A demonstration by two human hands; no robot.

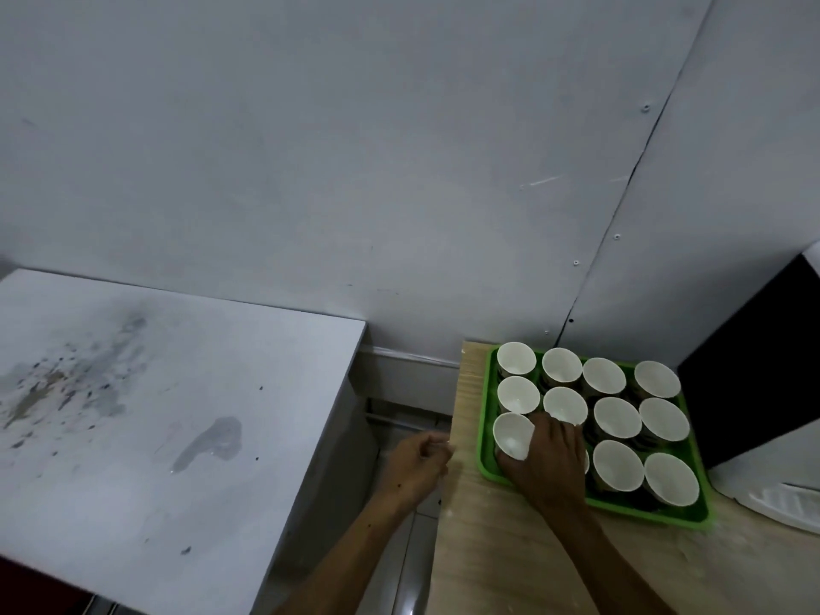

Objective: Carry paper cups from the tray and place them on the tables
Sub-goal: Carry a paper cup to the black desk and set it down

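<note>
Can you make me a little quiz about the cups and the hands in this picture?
1. True or false: the green tray sits on the stained white table.
2. Which hand is on the near-left cup in the tray? A) left hand B) right hand C) both
3. Fill in: the left hand hangs over the gap between the two tables and looks loosely ____.

Key:
1. False; it sits on the wooden table.
2. B, the right hand.
3. Curled; whether it holds anything cannot be told.
</note>
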